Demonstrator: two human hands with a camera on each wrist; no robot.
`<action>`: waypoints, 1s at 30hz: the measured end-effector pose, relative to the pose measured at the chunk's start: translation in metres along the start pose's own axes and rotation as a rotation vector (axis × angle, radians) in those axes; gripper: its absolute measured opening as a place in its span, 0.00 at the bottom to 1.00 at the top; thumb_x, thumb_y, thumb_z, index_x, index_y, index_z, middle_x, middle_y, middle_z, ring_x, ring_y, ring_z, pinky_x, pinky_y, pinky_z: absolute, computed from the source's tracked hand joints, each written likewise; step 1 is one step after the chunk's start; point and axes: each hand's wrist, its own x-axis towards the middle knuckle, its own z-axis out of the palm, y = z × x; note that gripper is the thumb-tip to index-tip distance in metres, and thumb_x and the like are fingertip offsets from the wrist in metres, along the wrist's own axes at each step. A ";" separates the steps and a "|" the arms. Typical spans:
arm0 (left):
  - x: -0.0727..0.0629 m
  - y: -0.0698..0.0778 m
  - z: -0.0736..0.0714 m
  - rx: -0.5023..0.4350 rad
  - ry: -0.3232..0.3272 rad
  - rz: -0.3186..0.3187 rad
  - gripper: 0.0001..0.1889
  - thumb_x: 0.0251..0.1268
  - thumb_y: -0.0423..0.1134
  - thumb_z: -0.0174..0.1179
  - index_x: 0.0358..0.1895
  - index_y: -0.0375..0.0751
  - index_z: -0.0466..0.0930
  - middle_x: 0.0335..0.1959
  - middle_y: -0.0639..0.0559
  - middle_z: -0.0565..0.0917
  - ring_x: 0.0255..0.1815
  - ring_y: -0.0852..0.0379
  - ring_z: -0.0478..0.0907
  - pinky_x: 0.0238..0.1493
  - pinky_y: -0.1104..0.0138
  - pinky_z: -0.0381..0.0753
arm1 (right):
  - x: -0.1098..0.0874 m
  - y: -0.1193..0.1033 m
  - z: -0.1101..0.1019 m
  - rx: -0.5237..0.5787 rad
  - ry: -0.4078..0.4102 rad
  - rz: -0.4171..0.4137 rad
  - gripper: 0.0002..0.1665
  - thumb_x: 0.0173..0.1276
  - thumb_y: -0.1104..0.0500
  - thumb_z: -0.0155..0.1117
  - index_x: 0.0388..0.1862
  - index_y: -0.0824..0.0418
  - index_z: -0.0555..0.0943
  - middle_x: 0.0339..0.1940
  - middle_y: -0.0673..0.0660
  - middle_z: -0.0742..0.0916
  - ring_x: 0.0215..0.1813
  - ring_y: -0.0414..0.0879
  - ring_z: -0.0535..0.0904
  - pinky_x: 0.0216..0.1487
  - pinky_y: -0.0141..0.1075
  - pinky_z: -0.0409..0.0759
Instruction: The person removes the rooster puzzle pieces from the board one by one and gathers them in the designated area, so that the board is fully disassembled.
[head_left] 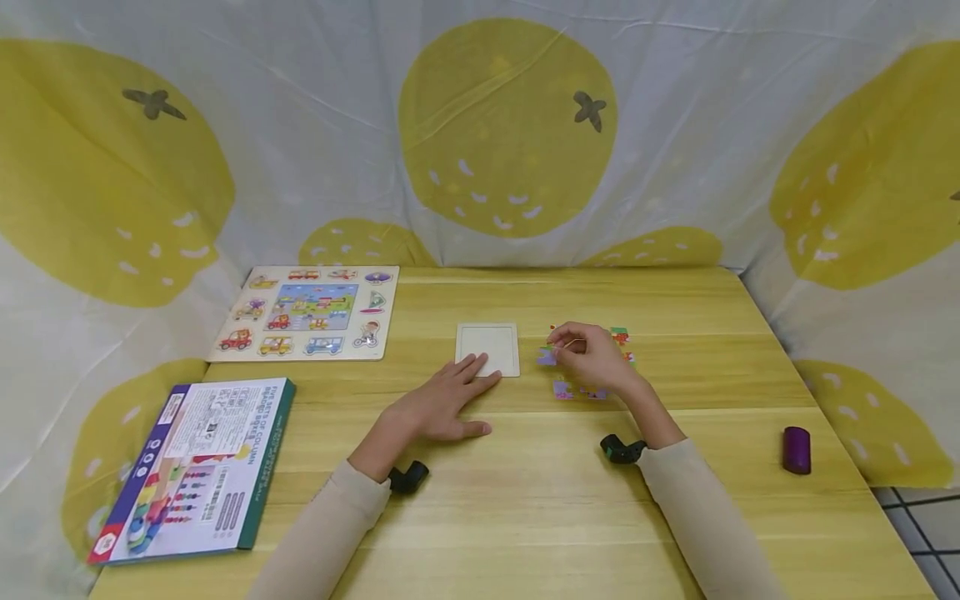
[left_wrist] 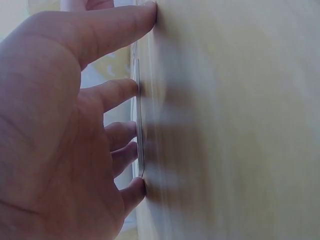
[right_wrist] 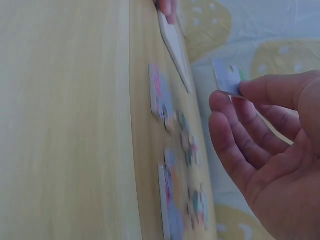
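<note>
My right hand [head_left: 596,358] pinches a jigsaw puzzle piece [right_wrist: 227,77] between thumb and fingertips, raised above the table in the right wrist view. That piece [head_left: 546,357] is lilac with a little green. Under and around the hand lie several loose puzzle pieces [head_left: 562,390], partly hidden by it. The left hand [head_left: 450,400] is spread flat, its fingertips on the near edge of a white square puzzle frame [head_left: 487,337]. In the left wrist view the thumb touches the tabletop and the other fingertips meet the edge of the frame [left_wrist: 140,115].
A vehicle picture puzzle board [head_left: 375,350] lies at the back left. Nearer on the left is a boxed bead set [head_left: 195,467]. A purple cylinder [head_left: 797,450] stands by the right edge of the wooden table [head_left: 525,517]. Lemon-print cloth [head_left: 337,125] hangs around the back and sides.
</note>
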 end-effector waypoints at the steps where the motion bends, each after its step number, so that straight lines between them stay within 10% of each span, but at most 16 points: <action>1: 0.000 0.000 0.000 0.003 -0.001 0.001 0.45 0.73 0.64 0.56 0.85 0.52 0.50 0.87 0.42 0.42 0.87 0.43 0.39 0.85 0.48 0.43 | -0.004 0.001 -0.004 0.012 0.003 0.003 0.12 0.74 0.61 0.63 0.54 0.60 0.84 0.48 0.58 0.88 0.44 0.50 0.88 0.44 0.38 0.85; 15: 0.001 0.000 0.001 0.026 -0.005 -0.008 0.45 0.73 0.65 0.55 0.85 0.53 0.47 0.87 0.46 0.42 0.87 0.44 0.40 0.86 0.49 0.42 | -0.058 0.034 -0.059 0.000 0.067 0.088 0.13 0.76 0.60 0.64 0.56 0.62 0.83 0.55 0.63 0.85 0.50 0.53 0.88 0.44 0.30 0.86; 30: 0.001 0.003 -0.001 0.038 -0.001 -0.019 0.46 0.72 0.65 0.56 0.85 0.53 0.48 0.87 0.47 0.44 0.87 0.44 0.42 0.85 0.48 0.44 | -0.089 0.048 -0.077 -0.040 0.025 0.159 0.14 0.75 0.63 0.65 0.55 0.69 0.82 0.42 0.65 0.88 0.37 0.49 0.87 0.35 0.37 0.87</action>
